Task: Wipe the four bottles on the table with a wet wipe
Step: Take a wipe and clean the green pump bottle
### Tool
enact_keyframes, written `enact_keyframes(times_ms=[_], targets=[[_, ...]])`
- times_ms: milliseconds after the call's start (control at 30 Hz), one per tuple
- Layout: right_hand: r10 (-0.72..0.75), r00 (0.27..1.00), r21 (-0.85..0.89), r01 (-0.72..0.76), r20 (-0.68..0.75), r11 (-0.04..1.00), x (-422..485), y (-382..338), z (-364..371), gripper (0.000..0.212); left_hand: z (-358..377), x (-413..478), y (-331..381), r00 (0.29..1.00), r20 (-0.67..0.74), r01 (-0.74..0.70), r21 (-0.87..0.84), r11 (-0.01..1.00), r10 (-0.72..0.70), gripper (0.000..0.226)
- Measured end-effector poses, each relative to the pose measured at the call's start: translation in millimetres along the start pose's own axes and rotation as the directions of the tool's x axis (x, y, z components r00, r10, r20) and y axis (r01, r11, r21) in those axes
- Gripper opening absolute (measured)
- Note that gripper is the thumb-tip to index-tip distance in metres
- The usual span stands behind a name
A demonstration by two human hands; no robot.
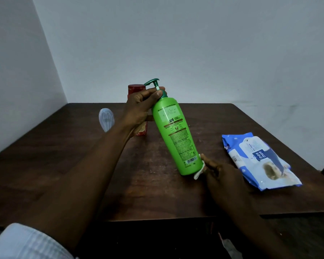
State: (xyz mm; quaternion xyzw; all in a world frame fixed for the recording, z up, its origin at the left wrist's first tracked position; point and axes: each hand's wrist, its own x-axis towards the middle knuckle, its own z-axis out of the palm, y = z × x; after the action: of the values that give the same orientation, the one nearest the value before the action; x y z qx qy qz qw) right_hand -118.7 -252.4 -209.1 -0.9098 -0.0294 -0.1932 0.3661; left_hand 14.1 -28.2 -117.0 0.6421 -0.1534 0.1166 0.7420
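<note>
A tall green pump bottle [174, 135] is tilted over the middle of the table, its base toward me. My left hand [140, 107] grips its neck just under the dark green pump. My right hand [221, 176] holds a white wet wipe [199, 172] against the bottle's lower right side near the base. A red bottle [137, 90] stands behind my left hand, mostly hidden by it. A clear, pale bottle [106, 118] stands farther left, partly behind my left forearm.
A blue and white pack of wet wipes [258, 161] lies flat on the right side of the dark wooden table [64, 156]. The table's front edge runs close to me; pale walls stand behind and to the left.
</note>
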Motion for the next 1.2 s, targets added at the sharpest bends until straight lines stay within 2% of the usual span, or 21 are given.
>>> enact_keyframes(times_ms=[67,167,267,333,400,500,633,733,800,900,967,1067,1200], targets=[[0.032,0.999,0.07,-0.029,-0.041,0.997,-3.6,-5.6,2.1,0.045,-1.3,-1.5,-2.9,0.999,-0.052,-0.006,0.022,1.0,0.007,0.015],[0.051,0.992,0.221,-0.025,-0.111,0.975,-8.7,-9.5,4.6,0.036,-2.2,-5.1,-4.7,0.994,-0.107,0.007,0.056,0.998,-0.001,0.014],[0.01,0.985,0.329,0.048,-0.171,0.943,-13.0,-15.0,4.7,0.037,-2.4,-8.3,-5.7,0.992,-0.124,0.027,0.059,0.998,-0.019,0.012],[-0.139,0.962,0.219,0.192,-0.236,0.957,-12.9,-16.6,6.4,0.043,-2.8,-8.3,-6.4,0.99,-0.141,0.034,0.084,0.996,-0.022,0.011],[-0.345,0.9,0.055,0.371,-0.268,0.927,-10.7,-15.1,9.4,0.042,-1.7,-8.1,-6.0,0.988,-0.156,0.033,0.11,0.993,-0.015,0.011],[-0.505,0.832,-0.041,0.51,-0.232,0.859,-6.9,-15.1,10.8,0.038,1.5,-7.3,-4.7,0.986,-0.165,0.028,0.141,0.99,-0.004,0.011],[-0.641,0.75,-0.028,0.646,-0.164,0.763,-8.5,-15.5,11.6,0.043,3.6,-4.7,-2.2,0.986,-0.165,0.012,0.222,0.975,0.025,0.014],[-0.672,0.738,0.13,0.674,-0.063,0.728,-14.5,-12.1,12.7,0.045,5.9,-3.4,-2.8,0.985,-0.171,0.019,0.275,0.961,0.029,0.015],[-0.697,0.716,0.225,0.674,0.035,0.704,-17.4,-12.9,8.3,0.036,7.3,-2.4,-3.3,0.983,-0.183,0.026,0.292,0.956,0.029,0.014],[-0.81,0.576,0.221,0.78,0.112,0.585,-17.7,-13.5,6.0,0.03,10.0,-2.6,-0.6,0.983,-0.182,0.036,0.313,0.949,0.023,0.014],[-0.815,0.561,0.263,0.773,0.141,0.577,-11.1,-19.0,2.1,0.023,11.8,-3.7,3.5,0.984,-0.179,0.034,0.326,0.945,0.027,0.014],[-0.812,0.583,0.24,0.788,0.005,0.567,-0.3,-25.5,5.1,0.025,14.0,-5.6,10.1,0.985,-0.171,0.036,0.303,0.952,0.017,0.015],[-0.792,0.608,0.253,0.776,-0.052,0.578,27.9,-34.3,1.4,0.023,18.3,-7.1,15.2,0.989,-0.151,0.044,0.252,0.967,-0.006,0.018]])
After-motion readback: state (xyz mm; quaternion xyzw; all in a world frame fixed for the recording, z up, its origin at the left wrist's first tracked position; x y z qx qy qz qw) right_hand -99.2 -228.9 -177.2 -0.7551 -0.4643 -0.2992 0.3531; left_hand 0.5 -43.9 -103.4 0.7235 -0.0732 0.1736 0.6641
